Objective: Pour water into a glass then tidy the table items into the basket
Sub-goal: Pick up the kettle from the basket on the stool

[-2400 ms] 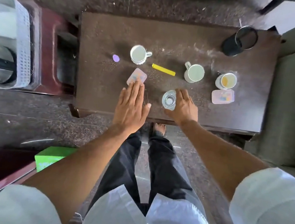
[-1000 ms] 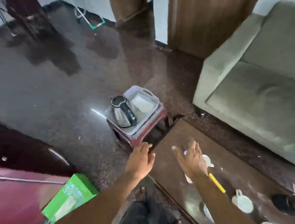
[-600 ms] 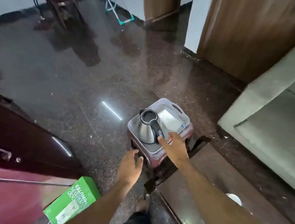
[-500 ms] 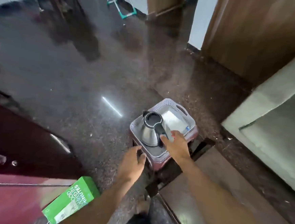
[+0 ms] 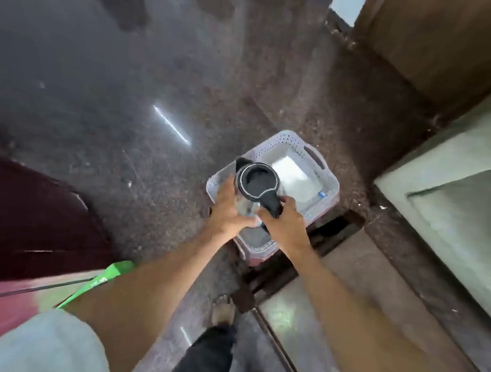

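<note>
A steel kettle with a black lid and black handle is lifted above the pale perforated basket, which rests on a maroon stool. My right hand is closed around the kettle's black handle. My left hand presses flat against the kettle's left side and underside. A white folded item lies inside the basket. The glass and the other table items are out of view; only a corner of the dark wooden table shows at the lower right.
A grey-green sofa stands to the right of the basket. A wooden door is at the upper right. A green box sits on a dark red surface at the lower left. Polished dark stone floor spreads to the left.
I turned from the table to the basket. My right hand reached the kettle's handle and closed on it, my left hand came up against its side, and the kettle rose from the basket.
</note>
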